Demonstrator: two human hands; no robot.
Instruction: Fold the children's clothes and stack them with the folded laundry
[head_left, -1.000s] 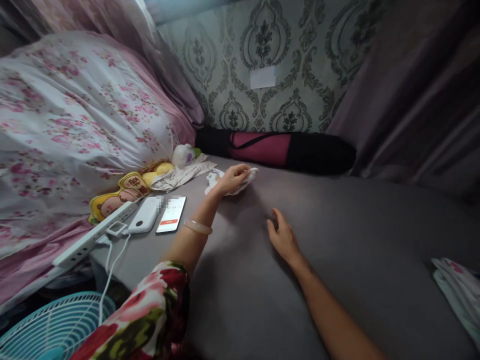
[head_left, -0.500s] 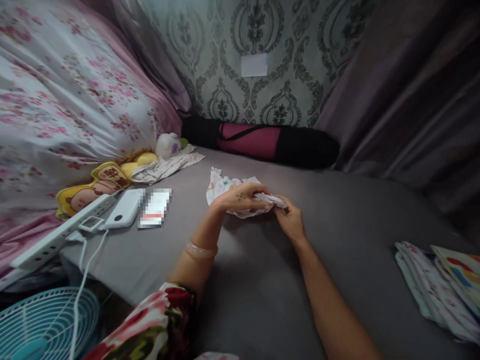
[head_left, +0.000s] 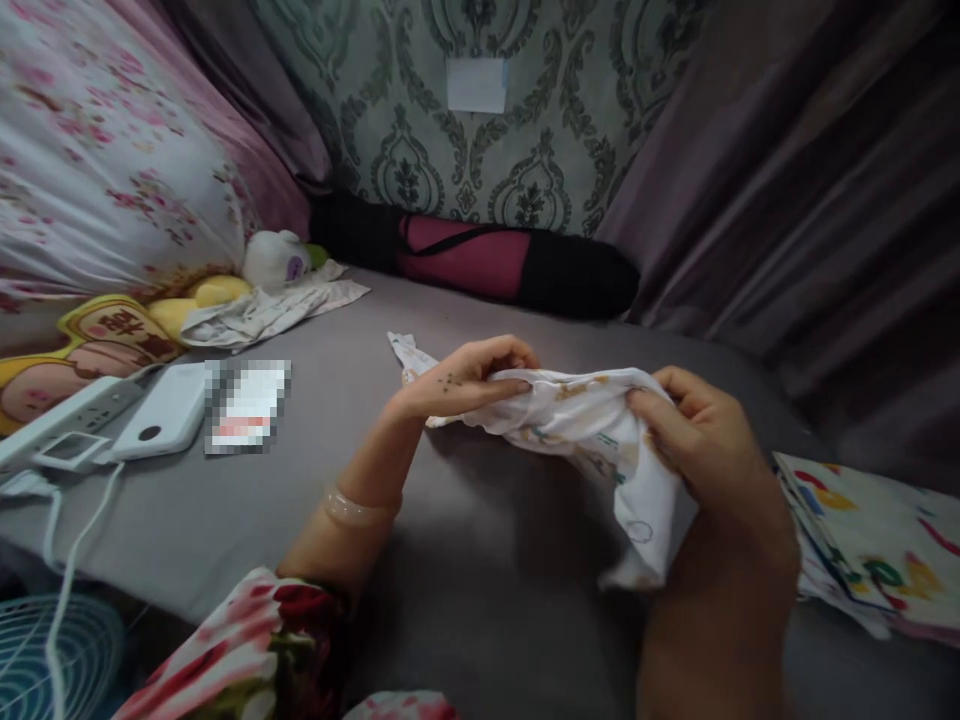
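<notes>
A white cloth garment [head_left: 570, 410] with small tan and green prints is stretched between my two hands above the grey bed sheet. My left hand [head_left: 480, 380] pinches its upper edge near the middle, thumb on the near side. At the right end, my right hand [head_left: 690, 420] grips the cloth between thumb and fingers, and a loose part hangs below it. Another end of the cloth trails out to the left behind my left wrist. Its exact kind cannot be made out from the folds.
Folded printed cloths [head_left: 877, 540] lie in a stack at the right. To the left are a power strip [head_left: 75, 420], a white power bank [head_left: 161, 410], a blurred phone-shaped item [head_left: 247, 405] and plush toys [head_left: 274, 260]. A long black-and-pink bag [head_left: 465, 255] lies along the wall. A blue fan [head_left: 60, 650] stands lower left.
My right hand has moved right and nearer, drawing the bunched cloth out wide between both hands. My left hand keeps its pinch. The view has turned slightly to the right.
</notes>
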